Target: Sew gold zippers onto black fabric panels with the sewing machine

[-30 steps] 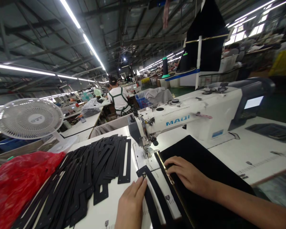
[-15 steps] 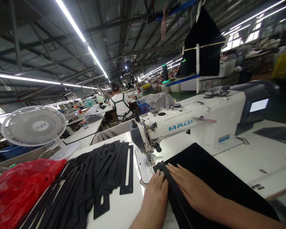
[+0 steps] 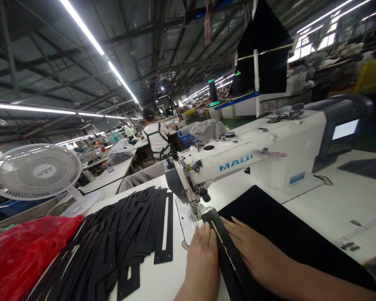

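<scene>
A black slotted strip lies lengthwise under the sewing machine's presser foot area, a gold line like zipper teeth showing in its slot. My left hand rests along the strip's left edge, fingers stretched forward and close together. On the other side, my right hand lies flat with fingers extended, against the strip's right edge and on the black fabric panel. The white sewing machine has its needle end just ahead of my fingertips; the exact contact there is too small to make out.
Many black slotted strips are heaped on the table to the left, beside a red plastic bag. Behind them stands a white fan. A co-worker sits farther back. A thread cone stands behind the machine.
The strip's slot has come into view between my hands, showing the gold line. My right hand has shifted slightly right, away from my left. The camera view has tilted a little.
</scene>
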